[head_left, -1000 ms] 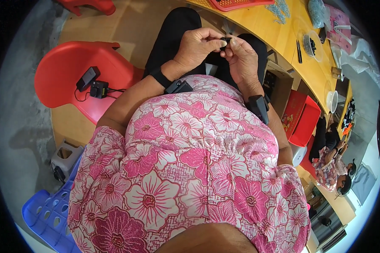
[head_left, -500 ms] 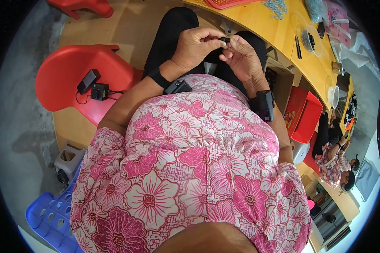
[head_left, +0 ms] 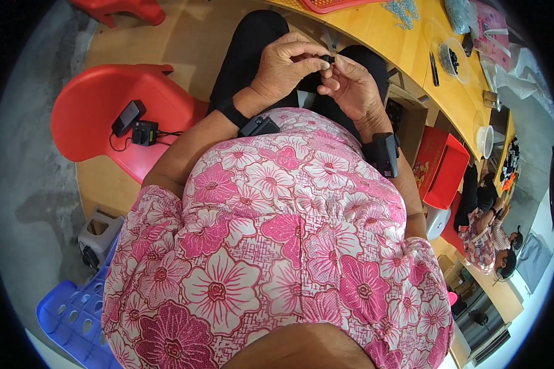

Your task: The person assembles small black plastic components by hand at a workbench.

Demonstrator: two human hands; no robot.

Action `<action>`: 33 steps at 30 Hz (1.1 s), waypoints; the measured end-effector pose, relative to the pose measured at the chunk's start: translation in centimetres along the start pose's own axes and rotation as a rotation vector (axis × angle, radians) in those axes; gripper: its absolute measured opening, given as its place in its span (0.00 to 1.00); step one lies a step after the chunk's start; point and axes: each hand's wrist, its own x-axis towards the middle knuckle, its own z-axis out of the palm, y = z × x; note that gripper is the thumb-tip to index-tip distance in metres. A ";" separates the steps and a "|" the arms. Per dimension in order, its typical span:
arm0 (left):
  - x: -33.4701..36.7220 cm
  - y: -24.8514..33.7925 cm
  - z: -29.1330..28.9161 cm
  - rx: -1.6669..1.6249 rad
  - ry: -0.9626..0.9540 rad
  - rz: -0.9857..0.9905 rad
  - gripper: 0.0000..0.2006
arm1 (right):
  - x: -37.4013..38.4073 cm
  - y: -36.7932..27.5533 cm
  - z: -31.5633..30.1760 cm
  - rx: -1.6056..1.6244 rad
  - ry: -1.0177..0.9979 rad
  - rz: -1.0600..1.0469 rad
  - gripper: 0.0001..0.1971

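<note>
My left hand [head_left: 282, 69] is closed, its thumb and forefinger pinching a small black piece [head_left: 328, 59] above my lap. Opposite it, my right hand [head_left: 357, 87] grips the other side of the same piece between thumb and fingertips. The piece is mostly covered by the fingers, so its exact kind cannot be made out. Both hands meet between my knees, close to the edge of the yellow wooden table [head_left: 406, 54]. A round clear bowl [head_left: 465, 60] on that table contains several small black parts.
A dark pen [head_left: 434, 69] lies by the bowl, and a red plastic tray [head_left: 332, 5] sits at the table's far end. To the left, a red chair [head_left: 74, 117] bears black devices with cables. A red box [head_left: 444, 172] stands at right, with people [head_left: 483, 237] beyond.
Both hands keep hold of the small black piece. Their fingers have shifted slightly around it, the right fingers curling a little more. Everything else looks the same.
</note>
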 end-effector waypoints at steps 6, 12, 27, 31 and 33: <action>0.0 -0.2 0.2 0.025 0.007 0.019 0.07 | -0.1 0.1 0.4 -0.012 -0.012 -0.064 0.12; -0.4 -0.4 0.2 0.020 -0.022 -0.063 0.08 | -0.1 0.4 1.0 -0.011 0.013 -0.067 0.10; 0.0 0.0 1.6 -0.481 -0.336 -0.319 0.19 | 0.1 0.8 0.0 -0.759 0.142 -0.297 0.08; -0.7 -1.4 1.5 -0.488 -0.405 -0.383 0.22 | -0.1 1.0 0.6 -0.924 0.126 -0.361 0.07; -1.0 -1.1 1.3 -0.332 -0.356 -0.408 0.21 | 0.0 1.3 1.1 -0.962 0.117 -0.424 0.06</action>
